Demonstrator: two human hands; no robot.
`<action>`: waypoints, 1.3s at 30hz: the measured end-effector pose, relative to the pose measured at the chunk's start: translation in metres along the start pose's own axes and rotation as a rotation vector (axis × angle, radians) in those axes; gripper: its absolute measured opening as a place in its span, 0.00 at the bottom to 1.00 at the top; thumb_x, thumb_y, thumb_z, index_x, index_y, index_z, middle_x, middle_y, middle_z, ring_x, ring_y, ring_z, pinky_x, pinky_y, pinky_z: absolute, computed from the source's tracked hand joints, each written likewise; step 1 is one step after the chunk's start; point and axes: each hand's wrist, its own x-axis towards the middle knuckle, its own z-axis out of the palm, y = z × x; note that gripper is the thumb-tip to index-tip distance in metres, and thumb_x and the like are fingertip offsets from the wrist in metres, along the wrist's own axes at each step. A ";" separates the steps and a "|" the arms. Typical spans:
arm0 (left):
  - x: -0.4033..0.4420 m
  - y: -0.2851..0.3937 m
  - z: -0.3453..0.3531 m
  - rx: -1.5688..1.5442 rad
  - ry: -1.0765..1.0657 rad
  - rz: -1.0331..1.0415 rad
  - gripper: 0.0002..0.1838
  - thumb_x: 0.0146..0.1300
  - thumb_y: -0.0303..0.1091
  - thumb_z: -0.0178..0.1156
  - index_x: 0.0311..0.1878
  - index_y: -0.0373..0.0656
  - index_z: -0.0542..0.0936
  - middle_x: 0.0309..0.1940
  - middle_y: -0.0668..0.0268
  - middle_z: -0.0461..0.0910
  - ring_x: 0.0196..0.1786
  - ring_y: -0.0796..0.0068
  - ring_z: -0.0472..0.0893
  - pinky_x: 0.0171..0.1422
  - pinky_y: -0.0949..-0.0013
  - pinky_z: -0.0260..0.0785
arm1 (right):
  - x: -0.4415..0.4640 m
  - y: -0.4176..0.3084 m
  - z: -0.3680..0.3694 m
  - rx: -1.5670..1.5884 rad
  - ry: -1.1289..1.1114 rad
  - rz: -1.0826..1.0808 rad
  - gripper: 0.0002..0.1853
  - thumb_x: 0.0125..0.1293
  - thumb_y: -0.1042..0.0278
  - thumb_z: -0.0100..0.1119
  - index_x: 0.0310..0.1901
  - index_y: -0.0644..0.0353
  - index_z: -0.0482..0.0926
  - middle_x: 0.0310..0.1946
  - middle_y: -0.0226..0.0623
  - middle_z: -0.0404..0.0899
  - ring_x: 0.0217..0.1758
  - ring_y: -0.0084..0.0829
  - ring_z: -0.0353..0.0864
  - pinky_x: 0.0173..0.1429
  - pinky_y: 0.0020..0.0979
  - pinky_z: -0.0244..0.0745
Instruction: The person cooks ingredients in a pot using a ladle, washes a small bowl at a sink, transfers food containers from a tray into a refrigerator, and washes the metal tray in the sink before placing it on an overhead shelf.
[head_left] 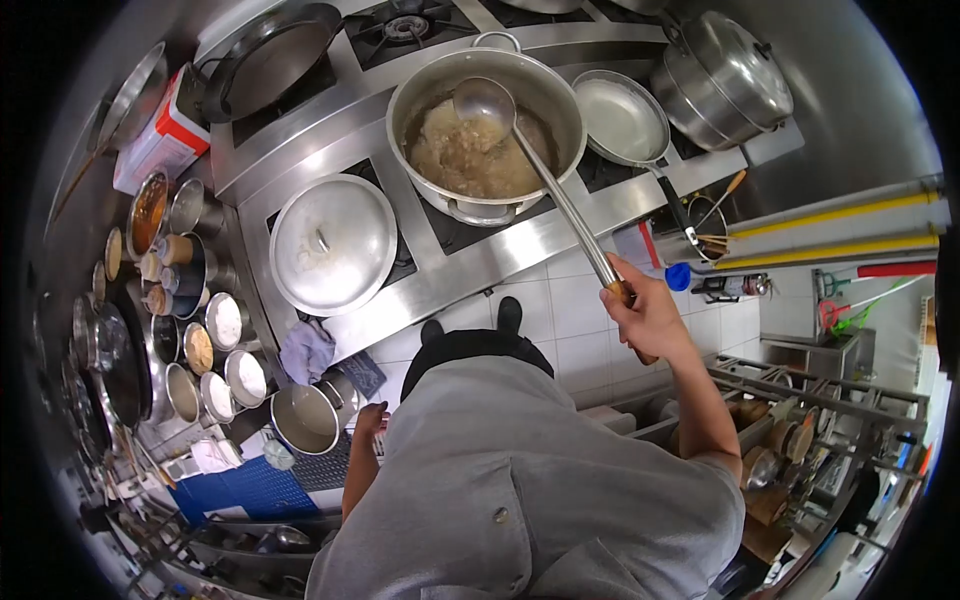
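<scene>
ladle (562,203), one: handle clasped in right hand (645,308), bowl (485,102) within pot (560,90), at brown food (458,158). pot: on stove (432,292), ahead of both hands. left hand (372,420): low at side; finger closure cannot be told.

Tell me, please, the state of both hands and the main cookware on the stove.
Large pot: uncovered, partly filled with brownish food.
Ladle: bowl inside the large pot.
Right hand: closed around the ladle.
Left hand: lowered, grip unclear.
Round lid: handle up.
Frying pan: uncovered, contents unclear.
Tall pot: covered.
Dark pan: uncovered.
</scene>
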 end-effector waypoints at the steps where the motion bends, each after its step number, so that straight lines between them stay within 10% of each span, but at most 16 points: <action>1: 0.007 -0.008 -0.006 0.096 -0.080 0.114 0.23 0.65 0.52 0.58 0.47 0.39 0.79 0.35 0.64 0.82 0.27 0.72 0.78 0.28 0.65 0.74 | 0.001 0.010 0.006 -0.163 0.097 -0.122 0.30 0.65 0.72 0.57 0.70 0.58 0.64 0.18 0.37 0.74 0.16 0.36 0.77 0.24 0.33 0.73; 3: 0.024 -0.017 -0.020 0.201 -0.113 0.176 0.24 0.64 0.53 0.59 0.47 0.39 0.80 0.35 0.64 0.82 0.27 0.71 0.79 0.30 0.65 0.75 | 0.005 0.029 0.019 -0.348 0.242 -0.247 0.30 0.62 0.73 0.58 0.68 0.56 0.66 0.23 0.49 0.78 0.26 0.53 0.79 0.33 0.43 0.75; 8: 0.009 0.030 -0.049 0.391 -0.264 0.126 0.24 0.66 0.52 0.58 0.48 0.38 0.81 0.32 0.63 0.83 0.29 0.71 0.81 0.33 0.66 0.76 | 0.024 0.067 0.021 -0.529 0.470 -0.351 0.30 0.62 0.72 0.59 0.67 0.53 0.67 0.28 0.49 0.80 0.31 0.53 0.80 0.37 0.49 0.74; 9: 0.041 0.016 -0.061 0.508 -0.349 0.452 0.23 0.66 0.51 0.58 0.47 0.38 0.81 0.32 0.63 0.83 0.29 0.71 0.82 0.33 0.67 0.76 | 0.027 0.063 0.016 -0.526 0.460 -0.328 0.29 0.62 0.72 0.59 0.67 0.53 0.68 0.29 0.50 0.81 0.33 0.53 0.80 0.39 0.50 0.74; 12: 0.004 0.078 -0.066 0.645 -0.418 0.537 0.19 0.67 0.47 0.58 0.48 0.40 0.80 0.33 0.61 0.85 0.29 0.70 0.84 0.35 0.68 0.77 | 0.039 0.034 0.002 -0.637 0.464 -0.377 0.28 0.62 0.72 0.59 0.66 0.54 0.70 0.32 0.53 0.81 0.36 0.54 0.81 0.43 0.51 0.74; 14: -0.010 0.103 -0.065 0.441 -0.299 0.262 0.20 0.67 0.49 0.56 0.45 0.39 0.81 0.30 0.60 0.86 0.28 0.69 0.85 0.36 0.68 0.76 | 0.047 0.000 -0.002 -0.621 0.416 -0.267 0.26 0.63 0.71 0.58 0.64 0.55 0.72 0.34 0.55 0.82 0.40 0.54 0.81 0.47 0.51 0.75; 17: -0.059 0.132 -0.064 0.499 -0.187 0.504 0.29 0.66 0.55 0.53 0.36 0.33 0.84 0.24 0.59 0.85 0.32 0.66 0.85 0.43 0.63 0.75 | 0.068 -0.034 -0.004 -0.803 0.416 -0.259 0.24 0.64 0.70 0.56 0.63 0.58 0.72 0.35 0.55 0.82 0.41 0.56 0.81 0.49 0.52 0.75; 21: -0.074 0.123 -0.068 0.441 -0.043 0.402 0.30 0.65 0.57 0.53 0.37 0.33 0.85 0.24 0.58 0.86 0.37 0.63 0.86 0.49 0.63 0.73 | 0.076 -0.092 0.007 -0.442 0.017 0.073 0.13 0.68 0.66 0.51 0.49 0.65 0.76 0.22 0.38 0.75 0.19 0.23 0.76 0.20 0.27 0.73; 28: 0.013 0.006 -0.062 0.019 -0.239 0.062 0.25 0.62 0.52 0.62 0.41 0.34 0.83 0.33 0.59 0.86 0.29 0.71 0.82 0.37 0.67 0.74 | 0.079 -0.106 0.041 0.471 -0.102 0.377 0.08 0.70 0.65 0.52 0.36 0.60 0.69 0.24 0.31 0.71 0.16 0.15 0.68 0.16 0.18 0.66; 30: 0.070 -0.038 -0.069 1.085 -0.332 1.022 0.22 0.57 0.48 0.67 0.46 0.39 0.82 0.38 0.62 0.86 0.33 0.68 0.84 0.39 0.64 0.76 | 0.073 -0.104 0.042 0.551 -0.111 0.403 0.09 0.71 0.64 0.53 0.35 0.58 0.67 0.24 0.31 0.71 0.16 0.14 0.68 0.15 0.17 0.66; 31: 0.110 -0.066 -0.066 0.879 -0.427 1.192 0.39 0.44 0.47 0.74 0.61 0.46 0.73 0.32 0.59 0.86 0.35 0.52 0.84 0.41 0.58 0.75 | 0.068 -0.104 0.042 0.648 -0.144 0.397 0.09 0.71 0.65 0.53 0.36 0.58 0.67 0.24 0.31 0.71 0.16 0.14 0.67 0.15 0.17 0.66; 34: 0.031 0.020 -0.076 1.010 -0.326 0.918 0.29 0.52 0.50 0.71 0.53 0.42 0.78 0.29 0.59 0.86 0.35 0.57 0.85 0.43 0.60 0.74 | 0.044 -0.109 0.051 0.763 -0.140 0.411 0.08 0.71 0.66 0.53 0.41 0.59 0.67 0.25 0.31 0.72 0.15 0.15 0.67 0.15 0.17 0.65; 36: -0.061 0.116 -0.088 0.426 -0.179 0.504 0.27 0.66 0.58 0.56 0.34 0.39 0.83 0.21 0.62 0.84 0.31 0.68 0.84 0.41 0.63 0.73 | 0.025 -0.110 0.063 0.557 -0.075 0.238 0.11 0.70 0.65 0.54 0.47 0.62 0.68 0.25 0.31 0.72 0.13 0.16 0.67 0.15 0.18 0.63; 39: -0.089 0.194 -0.105 0.202 0.193 0.758 0.24 0.68 0.53 0.56 0.37 0.37 0.83 0.23 0.59 0.83 0.29 0.70 0.82 0.35 0.64 0.71 | 0.001 -0.101 0.080 0.460 0.029 0.201 0.23 0.70 0.64 0.55 0.61 0.67 0.67 0.23 0.30 0.72 0.14 0.19 0.69 0.15 0.20 0.63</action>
